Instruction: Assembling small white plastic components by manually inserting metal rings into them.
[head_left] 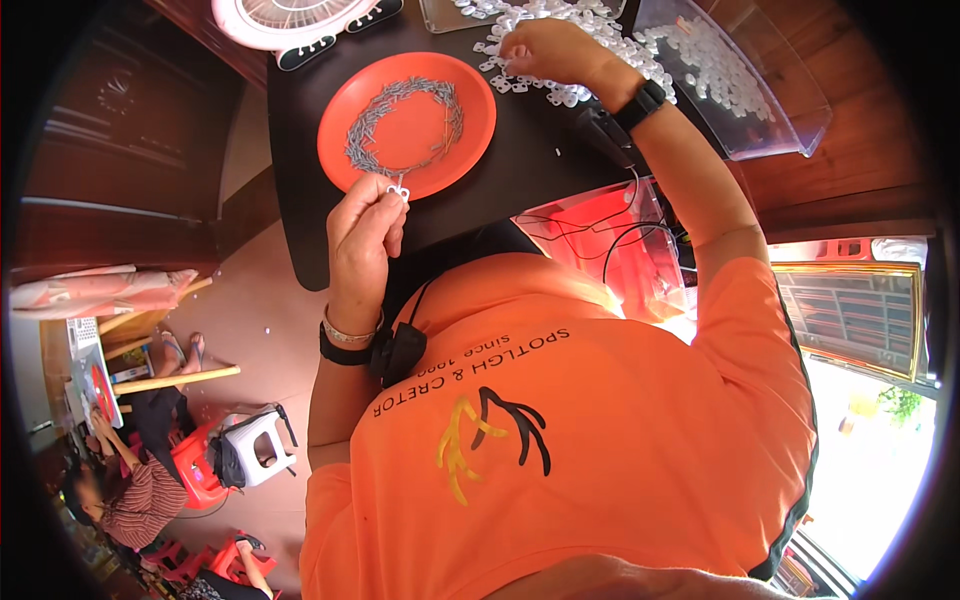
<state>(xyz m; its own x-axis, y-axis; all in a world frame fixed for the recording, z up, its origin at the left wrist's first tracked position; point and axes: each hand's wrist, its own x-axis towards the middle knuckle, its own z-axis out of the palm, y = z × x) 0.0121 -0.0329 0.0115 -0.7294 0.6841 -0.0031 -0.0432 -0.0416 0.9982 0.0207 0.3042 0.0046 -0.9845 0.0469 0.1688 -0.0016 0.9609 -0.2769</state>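
Observation:
My left hand (pixel 360 240) is closed in a pinch at the near rim of a round orange-red plate (pixel 408 128). Between its thumb and fingertips sits a small white plastic piece with holes (pixel 399 192), and a thin grey pin seems to stick up from it. Many grey nail-like pins (pixel 362 125) lie in a ring on the plate. Farther right, my right hand (pixel 560 52) reaches over a heap of similar white plastic pieces (pixel 640 65). Its fingers are curled together at the heap's left edge; whatever they hold is too small to make out.
A clear bin (pixel 805 140) with more white pieces stands right of the dark table (pixel 300 190). A white fan (pixel 290 20) is at the far left. Beneath the table edge is a pink-red box (pixel 600 235) with black cables. Other people sit at the lower left.

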